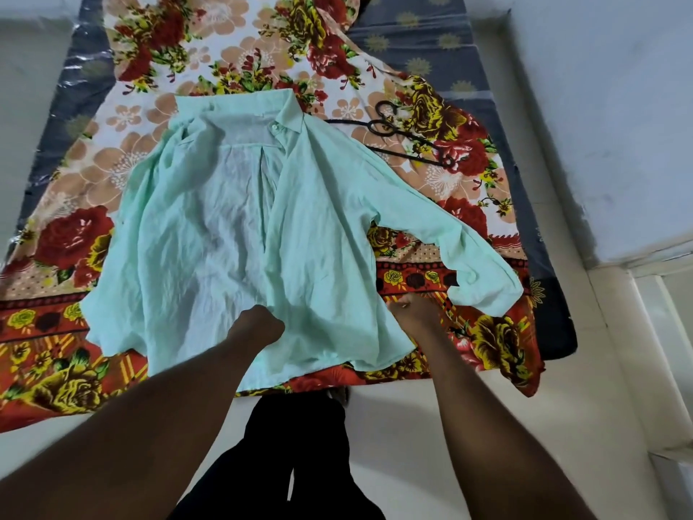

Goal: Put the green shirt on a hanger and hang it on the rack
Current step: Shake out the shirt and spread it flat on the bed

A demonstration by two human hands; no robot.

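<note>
Shirt (240,234): green, spread open on floral sheet (112,152), collar far.
Hanger (408,138): dark, far right of shirt.
Left hand (258,326): fisted on hem.
Right hand (412,309): gripping right edge.
Writing: none legible.

One pale mint-green button-up cotton shirt (240,234) lies spread at the centre of the frame. Dark thin metal hangers (405,138) lie at the upper right; two hooks show, so apparently two. One red, yellow and peach floral bedsheet (75,174) covers one grey patterned mattress (431,43). Two bare hands show at lower centre: left hand (258,326), right hand (412,311).
</note>
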